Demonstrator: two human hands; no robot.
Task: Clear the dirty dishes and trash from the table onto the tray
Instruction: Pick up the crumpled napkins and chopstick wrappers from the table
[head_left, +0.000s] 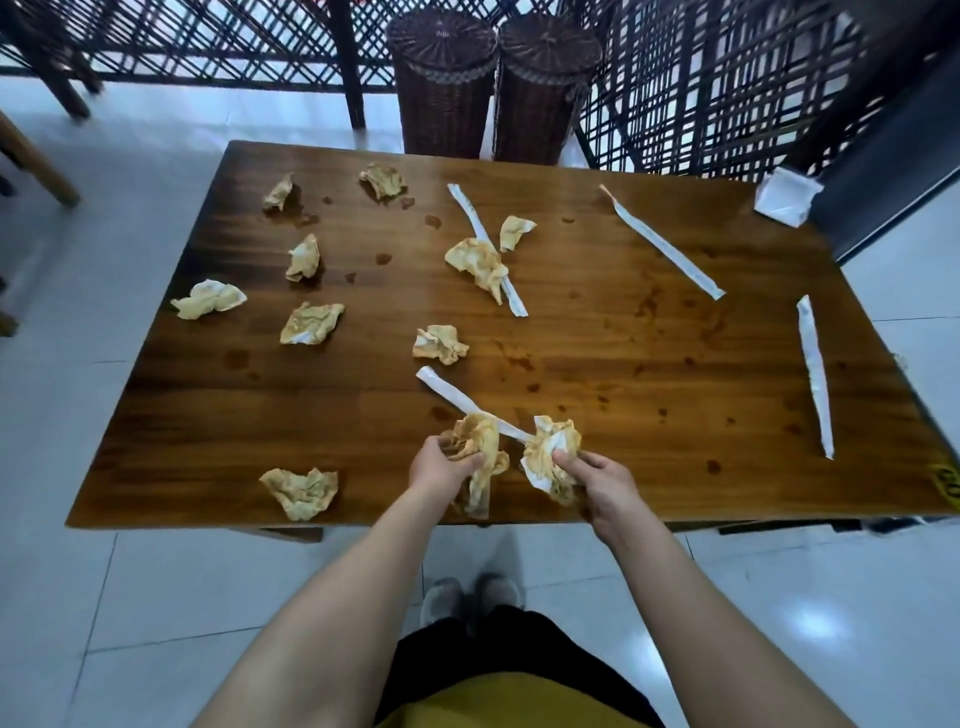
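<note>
The brown wooden table (623, 353) is strewn with several crumpled, stained napkins and long white paper wrappers. At its near edge my left hand (441, 462) grips a stained napkin wad (480, 447) that hangs down over the edge. My right hand (597, 478) pinches another stained napkin (550, 452). A white wrapper (457, 397) runs from the table toward the two napkins. More napkins lie at the near left (301, 491), centre (439, 344) and back (478, 262). No tray is in view.
Other wrappers lie at the back centre (485, 244), back right (660, 241) and right edge (815, 374). A white tissue packet (787, 197) sits at the far right corner. Two dark wicker baskets (493, 83) and lattice chairs stand behind the table. Brown spill spots dot the wood.
</note>
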